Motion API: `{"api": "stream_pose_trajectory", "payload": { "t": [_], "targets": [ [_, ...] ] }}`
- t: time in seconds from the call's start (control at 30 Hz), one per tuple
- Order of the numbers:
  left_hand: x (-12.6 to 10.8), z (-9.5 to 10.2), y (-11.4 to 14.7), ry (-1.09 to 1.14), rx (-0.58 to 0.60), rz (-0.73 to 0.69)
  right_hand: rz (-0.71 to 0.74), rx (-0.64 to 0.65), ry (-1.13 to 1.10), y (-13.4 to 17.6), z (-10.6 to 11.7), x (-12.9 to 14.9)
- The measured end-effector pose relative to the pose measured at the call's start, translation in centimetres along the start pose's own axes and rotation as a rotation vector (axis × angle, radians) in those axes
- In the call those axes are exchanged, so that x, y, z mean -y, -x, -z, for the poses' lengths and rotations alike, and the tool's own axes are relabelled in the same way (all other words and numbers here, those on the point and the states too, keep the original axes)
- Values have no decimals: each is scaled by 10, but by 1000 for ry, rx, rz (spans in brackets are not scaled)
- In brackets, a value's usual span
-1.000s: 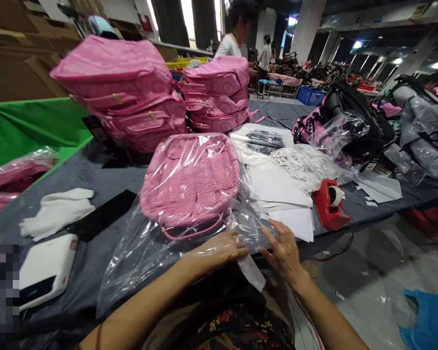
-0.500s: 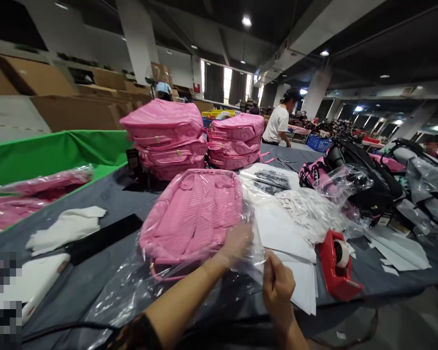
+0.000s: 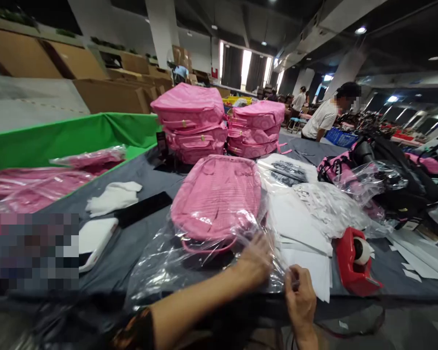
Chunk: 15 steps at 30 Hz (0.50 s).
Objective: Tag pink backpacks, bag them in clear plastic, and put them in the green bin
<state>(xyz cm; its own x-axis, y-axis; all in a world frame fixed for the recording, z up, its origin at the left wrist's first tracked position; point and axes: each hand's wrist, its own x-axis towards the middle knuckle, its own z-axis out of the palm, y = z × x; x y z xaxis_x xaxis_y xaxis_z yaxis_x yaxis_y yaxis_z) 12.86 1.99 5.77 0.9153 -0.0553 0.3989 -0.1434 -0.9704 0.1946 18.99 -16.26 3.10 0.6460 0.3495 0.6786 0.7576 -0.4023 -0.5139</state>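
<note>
A pink backpack (image 3: 219, 194) lies on the table inside a clear plastic bag (image 3: 160, 265), whose loose end spreads toward me. My left hand (image 3: 256, 260) is on the plastic at the backpack's lower right corner, its fingers smeared by motion, so their grip is unclear. Thumb and fingers of my right hand (image 3: 301, 294) are closed on the bag's edge, just right of the left hand. White paper sheets (image 3: 299, 228) lie beside the bag, and a red tape dispenser (image 3: 355, 265) stands to the right of my right hand.
Two stacks of pink backpacks (image 3: 190, 121) stand behind. At left are a green-lined bin (image 3: 120, 126) with bagged pink items, a white cloth (image 3: 113, 198), a black flat object (image 3: 144, 209) and a white device (image 3: 98, 240). Black bags (image 3: 394, 180) sit at right. A person (image 3: 323, 116) is beyond the table.
The view has turned left, shifting everything rightward in the picture. My left hand has drawn back toward me from the backpack's face to its lower edge. My right hand still pinches the bag.
</note>
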Motion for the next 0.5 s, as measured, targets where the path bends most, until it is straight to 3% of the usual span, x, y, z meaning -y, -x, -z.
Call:
{"api": "stream_pose_trajectory", "payload": {
  "t": [0.1, 0.17, 0.27, 0.33, 0.43, 0.5],
  "targets": [
    [-16, 15, 94, 7, -197, -388, -131, 56, -29, 17, 6, -6],
    [-2, 33, 145, -91, -398, -332, -176, 89, -43, 27, 7, -3],
    [40, 64, 193, -440, -641, 162, -222, 98, -61, 32, 6, 6],
    [66, 80, 212, -571, -639, 483, -283, 71, -46, 29, 8, 11],
    [83, 91, 236, -480, -624, 821, -417, 10, 13, 19, 13, 9],
    [78, 90, 253, -311, -631, 1004, -457, 58, 51, 15, 17, 5]
  ]
}}
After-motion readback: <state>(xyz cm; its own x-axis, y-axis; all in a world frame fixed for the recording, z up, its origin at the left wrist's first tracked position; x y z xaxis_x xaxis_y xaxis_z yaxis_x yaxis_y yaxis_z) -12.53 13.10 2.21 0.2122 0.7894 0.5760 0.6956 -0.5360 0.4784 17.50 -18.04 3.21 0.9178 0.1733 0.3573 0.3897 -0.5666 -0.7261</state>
